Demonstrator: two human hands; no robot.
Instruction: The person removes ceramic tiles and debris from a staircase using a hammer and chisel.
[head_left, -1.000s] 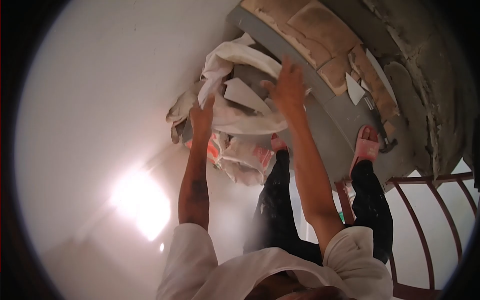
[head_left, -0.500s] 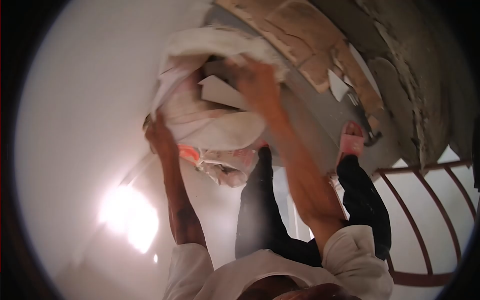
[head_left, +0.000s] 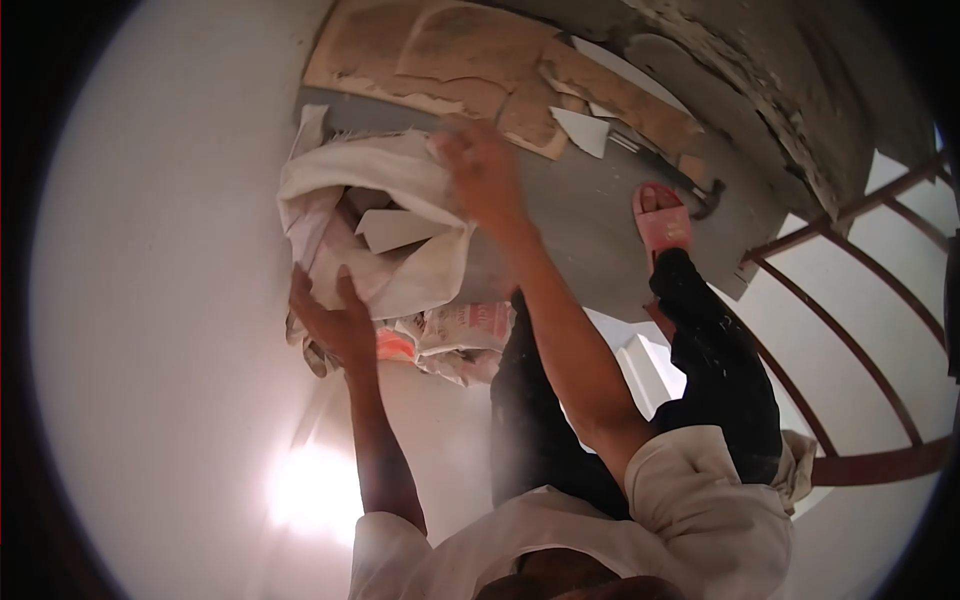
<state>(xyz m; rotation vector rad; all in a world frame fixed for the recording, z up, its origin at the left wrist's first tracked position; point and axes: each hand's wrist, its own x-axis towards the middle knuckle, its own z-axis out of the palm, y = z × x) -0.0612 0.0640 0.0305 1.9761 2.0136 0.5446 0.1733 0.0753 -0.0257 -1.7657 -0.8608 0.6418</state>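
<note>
A whitish cloth sack (head_left: 420, 275) stands open against the wall, its rim rolled outward, with pale flat broken pieces (head_left: 392, 229) inside. My left hand (head_left: 338, 318) is at the sack's near left side, thumb and fingers spread apart. On the sack's right rim is my right hand (head_left: 478, 170), its fingers bent and pressed together on the cloth, slightly blurred.
Brown broken tile slabs (head_left: 470, 55) lie along the top. A white shard (head_left: 580, 132) and a hammer (head_left: 665, 172) lie on the grey floor (head_left: 570, 220). Printed bags (head_left: 465, 325) sit below the sack. Reddish-brown railing (head_left: 815, 310) stands at the right, near my pink-slippered foot (head_left: 663, 220).
The view has shifted, so the slabs and sack appear further left. My right hand has moved from above the sack's opening to its right rim. My left hand's fingers have spread.
</note>
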